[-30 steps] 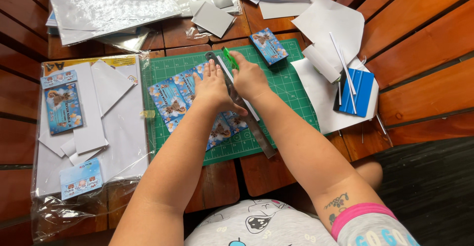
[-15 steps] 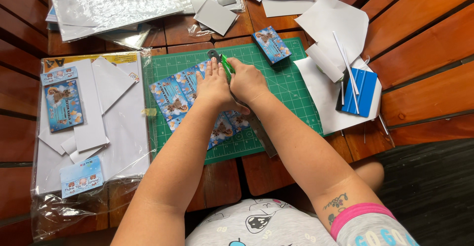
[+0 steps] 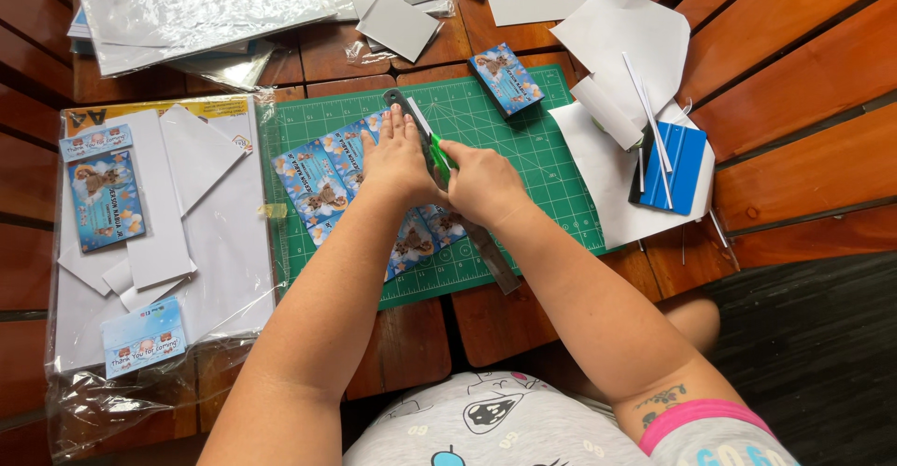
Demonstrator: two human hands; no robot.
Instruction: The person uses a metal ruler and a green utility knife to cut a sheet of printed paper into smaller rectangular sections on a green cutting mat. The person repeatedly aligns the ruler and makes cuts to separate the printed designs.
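Left hand (image 3: pixel 397 157) pressing flat, fingers spread, pinning the grey metal ruler (image 3: pixel 458 200) over the blue printed card sheet (image 3: pixel 322 186) on the green cutting mat (image 3: pixel 523 148); right hand (image 3: pixel 478 184) gripping the green craft knife (image 3: pixel 439 156) tight against its edge, keeping cuts straight.

Under the hands, a matt green rubbery mat (image 3: pixel 523 139), a dull metal ruler (image 3: pixel 492 256), glossy printed paper (image 3: pixel 322 181); a varnished wood worktop (image 3: pixel 794 73).

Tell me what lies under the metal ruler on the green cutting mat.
Under the metal ruler lies a blue printed sheet on the green cutting mat. The left hand and right hand cover the middle.
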